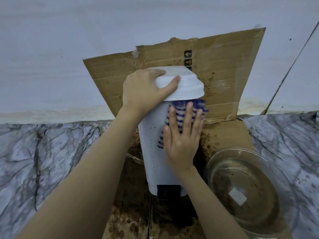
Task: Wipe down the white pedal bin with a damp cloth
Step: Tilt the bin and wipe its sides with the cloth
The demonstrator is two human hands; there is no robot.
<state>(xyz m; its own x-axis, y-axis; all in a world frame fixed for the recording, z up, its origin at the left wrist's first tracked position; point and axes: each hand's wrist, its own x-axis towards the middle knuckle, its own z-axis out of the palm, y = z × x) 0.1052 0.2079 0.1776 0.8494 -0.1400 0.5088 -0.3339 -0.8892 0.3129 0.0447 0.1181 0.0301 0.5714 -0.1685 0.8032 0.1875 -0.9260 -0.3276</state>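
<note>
Head view: the white pedal bin stands on stained cardboard in the middle, and a glass bowl is just beside it on the right. The bin seems light, hollow plastic, smooth and probably slippery when wet, so it should be steadied at the top. The left hand does this: its thumb and fingers are curled around the near left edge of the lid. The right hand lies flat, fingers straight, and presses a blue striped cloth against the bin's front wall, just under the lid.
</note>
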